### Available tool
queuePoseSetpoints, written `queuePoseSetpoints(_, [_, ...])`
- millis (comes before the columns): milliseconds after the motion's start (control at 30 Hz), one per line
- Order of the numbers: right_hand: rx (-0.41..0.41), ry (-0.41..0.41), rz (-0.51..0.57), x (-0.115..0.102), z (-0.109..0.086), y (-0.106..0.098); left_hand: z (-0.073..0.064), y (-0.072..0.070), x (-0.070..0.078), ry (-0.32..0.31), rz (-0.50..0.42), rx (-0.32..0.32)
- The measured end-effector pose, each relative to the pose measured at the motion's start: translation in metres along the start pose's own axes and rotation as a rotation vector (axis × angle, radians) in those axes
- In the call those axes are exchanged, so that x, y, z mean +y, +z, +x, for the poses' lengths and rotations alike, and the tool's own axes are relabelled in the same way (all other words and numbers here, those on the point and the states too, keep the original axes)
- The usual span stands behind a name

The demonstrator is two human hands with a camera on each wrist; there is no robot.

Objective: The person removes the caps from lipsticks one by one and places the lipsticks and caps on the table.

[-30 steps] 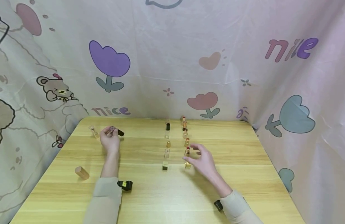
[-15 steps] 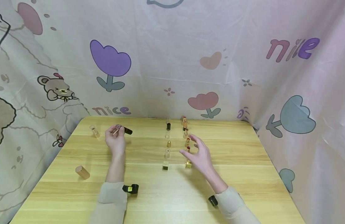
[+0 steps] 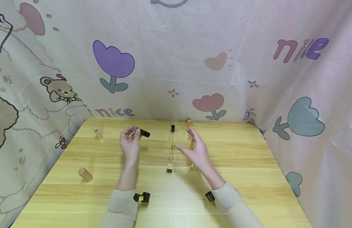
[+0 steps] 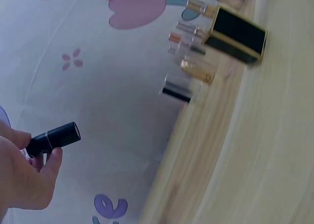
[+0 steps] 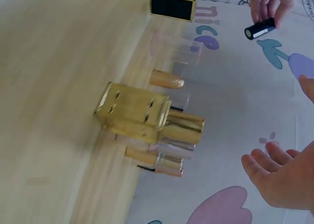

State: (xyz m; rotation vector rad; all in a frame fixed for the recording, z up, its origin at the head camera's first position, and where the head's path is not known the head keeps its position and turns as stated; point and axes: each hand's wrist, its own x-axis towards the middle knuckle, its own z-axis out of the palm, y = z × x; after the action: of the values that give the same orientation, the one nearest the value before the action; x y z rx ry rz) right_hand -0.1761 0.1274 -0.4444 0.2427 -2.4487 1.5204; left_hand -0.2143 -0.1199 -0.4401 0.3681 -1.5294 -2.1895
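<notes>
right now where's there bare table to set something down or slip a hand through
The table has a wide bare stretch between the lipstick row and the curtain on the right. More wood shows between the left forearm and the cap row, and between the sleeves. It's crowded along both rows, and the right hand hides some lipsticks.

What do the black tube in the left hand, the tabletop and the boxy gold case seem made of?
Black tube: probably plastic, smooth and dark with a soft sheen; coated metal is possible.
Tabletop: wood or wood-look laminate, faintly glossy, judging by the pale yellow grain.
Boxy gold case: metal or metal-coated plastic, polished-looking, given its bright edges.
</notes>
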Motion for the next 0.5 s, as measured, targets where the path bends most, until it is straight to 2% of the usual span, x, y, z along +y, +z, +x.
queuePoseSetpoints(200, [-0.019, -0.033, 0.017, -0.008, 0.01, 0.011, -0.011, 0.012, 0.001, -0.007, -0.034, -0.051])
queuePoseSetpoints(500, [-0.069, -0.064, 0.009, -0.018, 0.023, 0.027, -0.025, 0.028, 0.005, -0.017, -0.016, -0.14])
